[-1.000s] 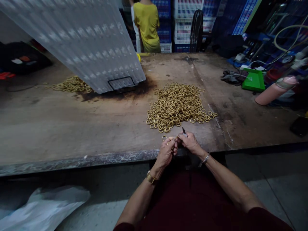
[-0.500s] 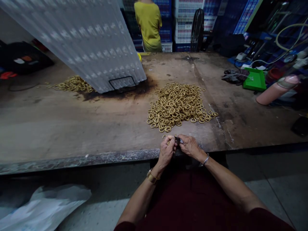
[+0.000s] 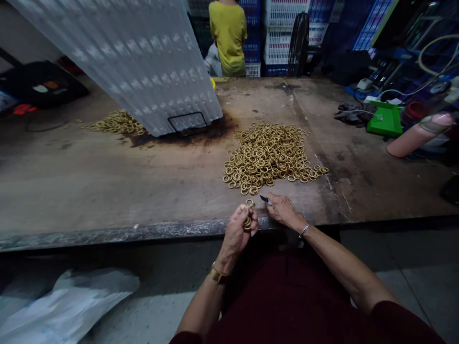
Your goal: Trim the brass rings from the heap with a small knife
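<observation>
Several brass-coloured rings (image 3: 247, 222) are in my left hand (image 3: 237, 229), whose fingers are curled round them at the table's front edge. One more ring (image 3: 250, 203) shows at its fingertips. My right hand (image 3: 283, 210) is closed on a small knife (image 3: 266, 199) with a dark blade and a pale handle, the blade pointing left toward the rings. The two hands are apart. Just beyond them a large pile of brass-coloured rings (image 3: 267, 153) lies on the wooden table (image 3: 89, 191).
A tall grey translucent panel stack (image 3: 161, 81) leans over the table, beside a smaller ring pile (image 3: 116, 122). On the right are a green tray (image 3: 385, 118) and a pink bottle (image 3: 418, 136). A person in yellow (image 3: 229, 38) stands beyond the table. White plastic (image 3: 71, 306) lies lower left.
My left hand has moved left and down, away from my right hand, and its held rings now show. The knife blade has come into clear view. The whole view has shifted slightly.
</observation>
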`<state>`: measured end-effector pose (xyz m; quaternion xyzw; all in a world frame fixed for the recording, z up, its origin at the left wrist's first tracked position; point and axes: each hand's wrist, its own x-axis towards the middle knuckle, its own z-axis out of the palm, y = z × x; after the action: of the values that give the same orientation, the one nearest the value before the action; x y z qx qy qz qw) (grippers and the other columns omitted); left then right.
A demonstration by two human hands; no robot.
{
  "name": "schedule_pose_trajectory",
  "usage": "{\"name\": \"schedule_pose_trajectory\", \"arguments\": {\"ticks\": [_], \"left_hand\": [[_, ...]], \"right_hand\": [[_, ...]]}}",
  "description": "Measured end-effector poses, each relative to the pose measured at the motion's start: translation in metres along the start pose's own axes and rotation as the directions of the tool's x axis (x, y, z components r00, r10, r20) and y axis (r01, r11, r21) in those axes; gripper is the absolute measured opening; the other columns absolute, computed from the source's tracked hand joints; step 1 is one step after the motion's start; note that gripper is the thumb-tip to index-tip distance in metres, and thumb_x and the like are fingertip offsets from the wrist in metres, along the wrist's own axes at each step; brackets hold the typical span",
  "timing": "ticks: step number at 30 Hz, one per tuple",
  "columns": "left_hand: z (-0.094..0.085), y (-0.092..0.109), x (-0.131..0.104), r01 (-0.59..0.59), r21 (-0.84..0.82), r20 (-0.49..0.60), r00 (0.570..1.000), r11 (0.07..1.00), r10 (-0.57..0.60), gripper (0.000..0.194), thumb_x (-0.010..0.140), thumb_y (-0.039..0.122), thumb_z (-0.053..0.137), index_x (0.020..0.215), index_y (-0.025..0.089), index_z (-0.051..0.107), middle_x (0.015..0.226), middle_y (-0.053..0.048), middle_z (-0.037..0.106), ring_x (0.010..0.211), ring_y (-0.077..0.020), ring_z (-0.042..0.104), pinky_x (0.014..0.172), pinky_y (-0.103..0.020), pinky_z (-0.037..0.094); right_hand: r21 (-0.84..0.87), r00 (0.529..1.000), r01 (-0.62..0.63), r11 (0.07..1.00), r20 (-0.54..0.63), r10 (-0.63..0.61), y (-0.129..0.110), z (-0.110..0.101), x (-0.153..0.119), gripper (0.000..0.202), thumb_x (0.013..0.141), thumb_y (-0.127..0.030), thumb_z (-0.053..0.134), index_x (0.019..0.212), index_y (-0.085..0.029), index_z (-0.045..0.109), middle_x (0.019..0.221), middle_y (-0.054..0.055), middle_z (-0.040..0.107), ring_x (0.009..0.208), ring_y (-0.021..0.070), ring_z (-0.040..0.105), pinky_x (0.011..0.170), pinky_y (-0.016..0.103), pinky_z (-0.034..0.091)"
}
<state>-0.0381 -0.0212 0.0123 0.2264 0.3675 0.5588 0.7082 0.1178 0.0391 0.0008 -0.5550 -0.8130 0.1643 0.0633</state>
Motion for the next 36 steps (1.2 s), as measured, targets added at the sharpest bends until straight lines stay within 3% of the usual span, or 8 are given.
{"name": "schedule_pose_trajectory", "arguments": {"ticks": [6,11,19,25,31,36], "left_hand": [[-0.042,0.019,-0.001,-0.072,-0.159,-0.174,0.984,0.985,0.043,0.022,0.072,0.030,0.068,0.067,0.014,0.054,0.080,-0.007,0.064,0.055,-0.0082,0.051,0.041,-0.017,0.036],[-0.056,0.023,-0.002,-0.059,-0.248,-0.149,0.989,0.967,0.022,0.013,0.069,0.020,0.069,0.078,0.016,0.059,0.074,-0.004,0.062,0.058,-0.0101,0.053,0.043,-0.016,0.039],[-0.043,0.017,0.011,0.089,-0.370,-0.088,0.988,0.925,-0.130,0.010,0.069,0.017,0.070,0.074,0.013,0.061,0.072,-0.005,0.061,0.060,-0.0110,0.056,0.039,-0.014,0.037],[-0.020,0.001,0.018,0.205,-0.293,-0.039,0.973,0.934,-0.226,0.013,0.068,0.017,0.071,0.071,0.013,0.059,0.075,-0.005,0.065,0.061,-0.0128,0.062,0.040,-0.015,0.039],[0.004,-0.017,0.024,0.280,-0.217,-0.069,0.951,0.935,-0.301,0.013,0.074,0.020,0.067,0.072,0.013,0.056,0.068,-0.002,0.062,0.057,-0.0117,0.062,0.040,-0.017,0.042],[0.016,-0.027,0.024,0.203,-0.060,-0.073,0.976,0.977,-0.207,0.026,0.070,0.033,0.071,0.079,0.013,0.057,0.060,0.002,0.056,0.048,-0.0092,0.055,0.037,-0.016,0.038]], "right_hand": [[0.055,1.000,0.007,0.998,-0.025,-0.005,-0.032,0.012,0.013,0.025,0.089,-0.033,0.044,0.108,-0.020,0.054,0.106,0.009,0.063,0.092,0.0197,0.059,0.072,0.027,0.039],[0.018,0.999,-0.045,0.999,-0.013,0.045,-0.043,0.017,0.022,0.027,0.088,-0.031,0.045,0.112,-0.021,0.051,0.111,0.009,0.061,0.096,0.0213,0.059,0.074,0.029,0.041],[-0.015,0.996,-0.033,0.999,-0.078,0.031,-0.029,0.018,0.016,0.026,0.084,-0.025,0.044,0.107,-0.018,0.053,0.106,0.009,0.063,0.087,0.0204,0.061,0.070,0.028,0.040],[0.151,0.982,-0.076,0.986,-0.160,0.100,-0.001,0.014,0.009,0.021,0.083,-0.021,0.045,0.100,-0.018,0.057,0.074,0.003,0.065,0.067,0.0156,0.059,0.062,0.023,0.036],[0.287,0.905,0.187,0.940,-0.423,-0.051,0.011,0.010,-0.014,0.017,0.083,-0.021,0.046,0.095,-0.018,0.059,0.071,0.001,0.064,0.059,0.0124,0.055,0.059,0.022,0.039],[0.243,0.866,0.307,0.920,-0.472,-0.165,0.015,0.004,-0.027,0.017,0.081,-0.017,0.049,0.095,-0.018,0.060,0.081,0.005,0.066,0.069,0.0143,0.059,0.066,0.023,0.043]]}}
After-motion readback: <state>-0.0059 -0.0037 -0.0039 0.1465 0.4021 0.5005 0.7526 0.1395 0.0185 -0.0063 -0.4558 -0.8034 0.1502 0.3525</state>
